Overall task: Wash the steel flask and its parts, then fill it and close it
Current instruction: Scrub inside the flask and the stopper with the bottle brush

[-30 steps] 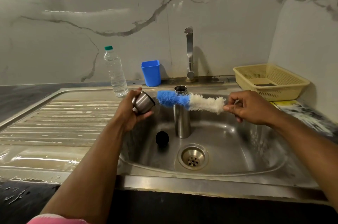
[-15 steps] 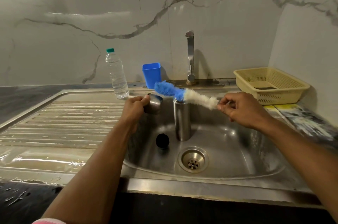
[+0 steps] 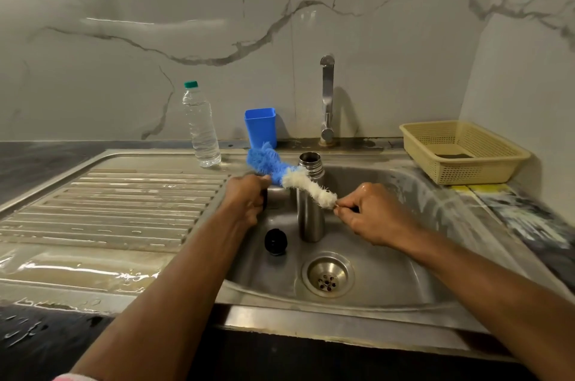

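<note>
Head view: the steel flask point(image 3: 309, 197) stands upright and uncapped in the sink point(image 3: 420, 256), its middle crossed by the bottle brush point(image 3: 289, 175). The right hand point(image 3: 373, 212) pinches the brush's thin handle at the white end; the handle itself is mostly hidden by the fingers. The left hand point(image 3: 247, 198) curls its grip round a steel cup point(image 3: 273, 194), of which only a sliver shows past the fingers. The brush's blue end rises just above that hand. A black stopper point(image 3: 275, 240) lies on the sink floor just left of the flask, near the drain point(image 3: 327, 275). Both forearms are cut off at the bottom edge.
</note>
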